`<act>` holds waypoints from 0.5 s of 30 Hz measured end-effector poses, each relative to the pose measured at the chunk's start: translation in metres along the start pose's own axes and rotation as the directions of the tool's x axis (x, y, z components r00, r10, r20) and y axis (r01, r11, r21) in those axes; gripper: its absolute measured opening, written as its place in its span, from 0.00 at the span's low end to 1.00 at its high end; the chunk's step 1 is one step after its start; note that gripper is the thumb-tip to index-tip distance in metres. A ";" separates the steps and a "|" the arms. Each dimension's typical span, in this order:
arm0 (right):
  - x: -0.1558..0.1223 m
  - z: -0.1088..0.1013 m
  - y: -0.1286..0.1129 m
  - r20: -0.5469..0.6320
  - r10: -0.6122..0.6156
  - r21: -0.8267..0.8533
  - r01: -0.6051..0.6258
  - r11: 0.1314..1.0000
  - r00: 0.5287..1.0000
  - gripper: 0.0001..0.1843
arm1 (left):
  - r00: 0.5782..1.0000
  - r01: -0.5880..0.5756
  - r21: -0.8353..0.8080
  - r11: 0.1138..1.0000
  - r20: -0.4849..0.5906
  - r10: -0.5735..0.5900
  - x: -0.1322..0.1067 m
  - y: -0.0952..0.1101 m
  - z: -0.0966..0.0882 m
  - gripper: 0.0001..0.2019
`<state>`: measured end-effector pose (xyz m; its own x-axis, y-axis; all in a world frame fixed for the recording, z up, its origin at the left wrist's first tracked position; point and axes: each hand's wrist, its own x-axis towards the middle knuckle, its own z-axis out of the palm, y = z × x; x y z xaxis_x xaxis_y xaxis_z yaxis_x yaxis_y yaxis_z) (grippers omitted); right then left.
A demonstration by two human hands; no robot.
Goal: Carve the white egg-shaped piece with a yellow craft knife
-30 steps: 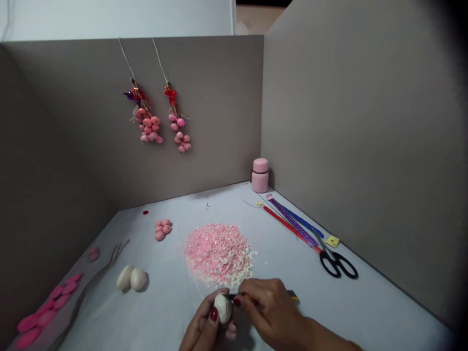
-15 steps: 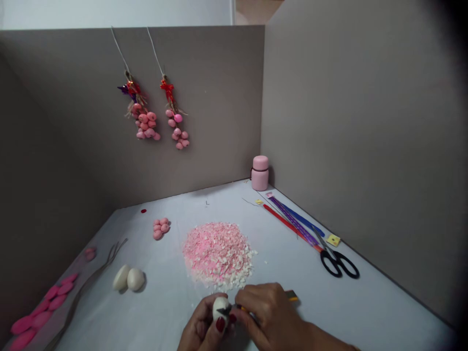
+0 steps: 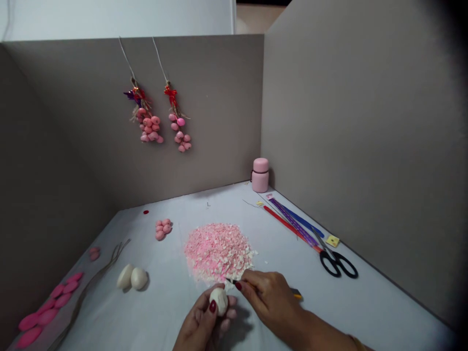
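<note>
My left hand (image 3: 203, 324) grips a small white egg-shaped piece (image 3: 220, 299) between thumb and fingers, low in the middle of the view. My right hand (image 3: 272, 300) pinches a thin knife-like tool (image 3: 234, 282) with a yellow and black handle (image 3: 297, 293); its dark tip points just above the white piece. Both hands sit at the near edge of a heap of pink and white shavings (image 3: 218, 252) on the pale table (image 3: 365, 302).
Two white egg shapes (image 3: 132, 278) lie left. Pink pieces (image 3: 163, 228) and flat pink petals (image 3: 47, 312) lie beside thin wires (image 3: 95, 275). Black scissors (image 3: 334, 261), coloured ribbon strips (image 3: 294, 225) and a pink jar (image 3: 260, 175) line the right wall. Two pink clusters (image 3: 161, 122) hang behind.
The tool tip has lifted off the white piece and now points just above it. My left hand has turned the piece slightly. The view has tilted a little.
</note>
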<state>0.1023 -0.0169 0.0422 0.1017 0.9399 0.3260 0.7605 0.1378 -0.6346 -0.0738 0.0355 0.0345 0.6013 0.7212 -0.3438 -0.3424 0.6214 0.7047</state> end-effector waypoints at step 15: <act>-0.002 0.001 0.003 0.041 -0.005 0.037 0.003 0.999 0.999 0.19 | 0.997 0.073 -0.033 0.997 0.023 -0.072 0.004 0.003 -0.002 0.17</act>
<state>0.1037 -0.0177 0.0391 0.0720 0.9512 0.3000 0.7368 0.1520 -0.6589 -0.0739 0.0408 0.0338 0.6408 0.6673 -0.3795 -0.3212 0.6821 0.6570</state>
